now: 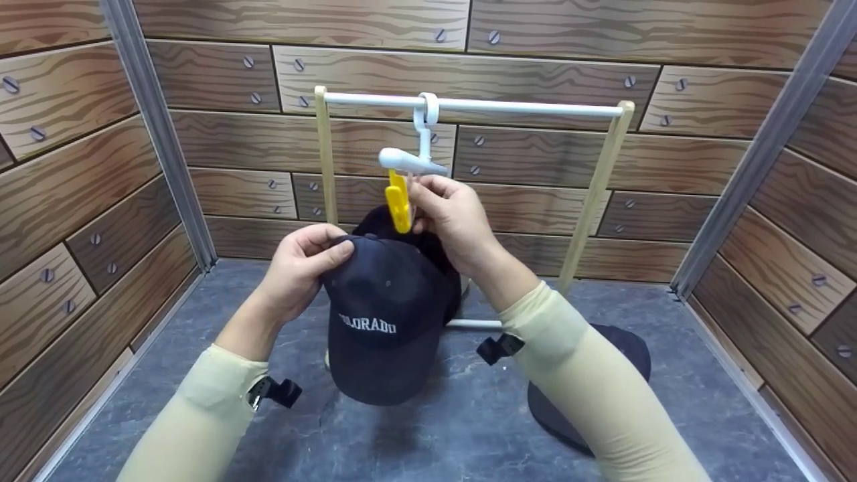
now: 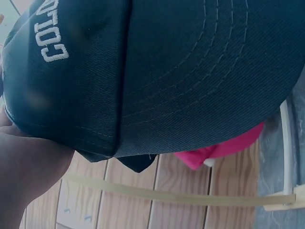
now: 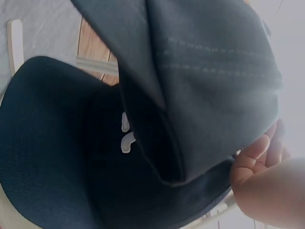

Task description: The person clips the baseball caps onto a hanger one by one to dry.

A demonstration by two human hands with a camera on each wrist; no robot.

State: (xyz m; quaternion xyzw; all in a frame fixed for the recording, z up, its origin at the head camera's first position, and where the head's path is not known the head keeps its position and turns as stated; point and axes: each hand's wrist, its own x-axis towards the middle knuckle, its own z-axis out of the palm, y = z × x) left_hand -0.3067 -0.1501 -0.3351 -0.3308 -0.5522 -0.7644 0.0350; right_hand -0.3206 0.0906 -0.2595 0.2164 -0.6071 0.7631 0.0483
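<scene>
A dark navy cap with white "COLORADO" lettering hangs brim down in front of the rack. My left hand grips the top left of its crown between thumb and fingers. At the hanger, my right hand pinches at a clip beside the yellow clip; its fingers partly hide what they hold. The white hanger hooks over the rack's bar. Behind the lettered cap is another dark cap, seen with its brim in the right wrist view. Both hands are apart from each other.
The rack has a white top bar and wooden posts. Another dark cap lies on the grey floor, partly behind my right forearm. Something pink shows below the brim in the left wrist view. Wood-patterned walls enclose the space.
</scene>
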